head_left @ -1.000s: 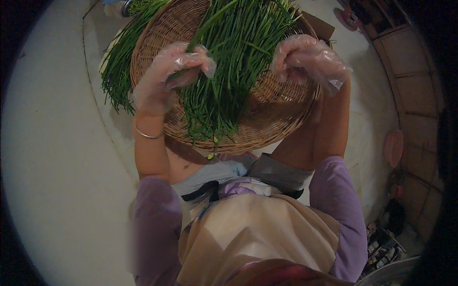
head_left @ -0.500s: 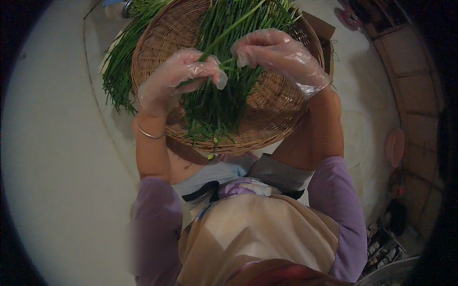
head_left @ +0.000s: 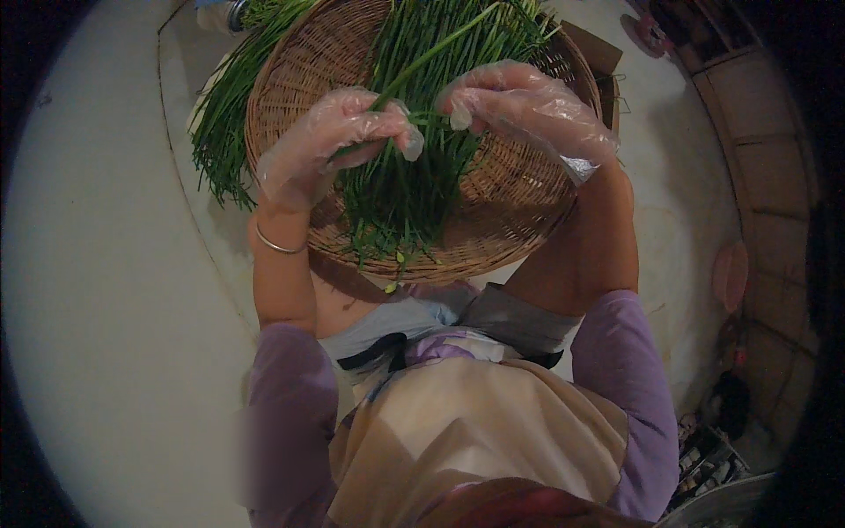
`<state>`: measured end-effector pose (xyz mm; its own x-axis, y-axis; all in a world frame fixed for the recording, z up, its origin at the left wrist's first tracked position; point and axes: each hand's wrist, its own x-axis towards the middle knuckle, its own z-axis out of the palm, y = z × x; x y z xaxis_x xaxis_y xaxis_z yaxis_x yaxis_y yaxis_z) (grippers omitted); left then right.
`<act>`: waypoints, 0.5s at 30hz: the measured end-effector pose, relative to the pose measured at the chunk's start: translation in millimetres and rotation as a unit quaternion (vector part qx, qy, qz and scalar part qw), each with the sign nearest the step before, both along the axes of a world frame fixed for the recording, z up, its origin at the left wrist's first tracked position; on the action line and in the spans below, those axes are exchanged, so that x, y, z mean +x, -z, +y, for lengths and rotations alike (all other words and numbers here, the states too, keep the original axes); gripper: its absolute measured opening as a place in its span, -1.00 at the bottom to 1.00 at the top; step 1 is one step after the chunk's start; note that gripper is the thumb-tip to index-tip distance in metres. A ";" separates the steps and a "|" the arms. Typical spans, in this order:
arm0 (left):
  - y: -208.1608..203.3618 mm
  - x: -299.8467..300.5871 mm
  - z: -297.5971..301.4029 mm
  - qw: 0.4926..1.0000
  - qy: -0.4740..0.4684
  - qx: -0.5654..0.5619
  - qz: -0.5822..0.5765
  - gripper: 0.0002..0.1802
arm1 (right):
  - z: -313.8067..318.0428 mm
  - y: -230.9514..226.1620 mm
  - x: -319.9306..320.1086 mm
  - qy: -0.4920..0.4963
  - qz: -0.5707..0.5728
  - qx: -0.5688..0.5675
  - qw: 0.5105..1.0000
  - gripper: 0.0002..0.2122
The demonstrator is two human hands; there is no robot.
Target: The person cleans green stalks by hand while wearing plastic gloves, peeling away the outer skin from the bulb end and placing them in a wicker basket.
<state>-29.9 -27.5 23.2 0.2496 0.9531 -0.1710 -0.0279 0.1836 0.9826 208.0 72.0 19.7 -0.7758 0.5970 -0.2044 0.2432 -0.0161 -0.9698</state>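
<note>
My left hand (head_left: 330,145), in a clear plastic glove, is closed around a pale green chive stalk (head_left: 436,53) that slants up to the right. My right hand (head_left: 532,110), gloved the same way, pinches a thin green strand near the left fingertips; the exact grip is partly hidden. Both hands are over a round wicker basket (head_left: 519,216). Beneath them in the basket lies a thick heap of long green chives (head_left: 400,198), their tips toward me.
Another pile of chives (head_left: 224,145) lies beyond the basket's left rim. A cardboard box (head_left: 594,53) is behind its right side. A pink oval thing (head_left: 730,277) stands by the brown wall at right. Small yellow-green buds (head_left: 392,287) hang at the near rim.
My right hand has shifted slightly right and nearer to me, its fingertips lower beside the strand. My left hand keeps its hold on the stalk, almost unmoved.
</note>
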 end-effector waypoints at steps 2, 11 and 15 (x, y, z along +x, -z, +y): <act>-5.2 0.8 -0.2 0.999 0.020 -0.027 0.022 -0.67 | -5.7 -2.4 -1.8 0.016 0.021 0.021 0.999 -0.68; -4.4 -0.4 1.2 0.999 0.035 -0.013 0.024 -0.66 | -3.0 -5.9 3.5 -0.006 0.048 0.016 0.999 -0.69; -7.6 2.4 -0.5 0.997 0.041 -0.029 0.056 -0.66 | 0.9 -2.6 3.8 -0.007 0.042 0.003 0.999 -0.69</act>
<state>-27.5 -28.0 30.8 0.3032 0.9181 -0.2554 0.0984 0.2364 0.9666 211.8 72.9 22.3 -0.7979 0.5877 -0.1339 0.1603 -0.0074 -0.9870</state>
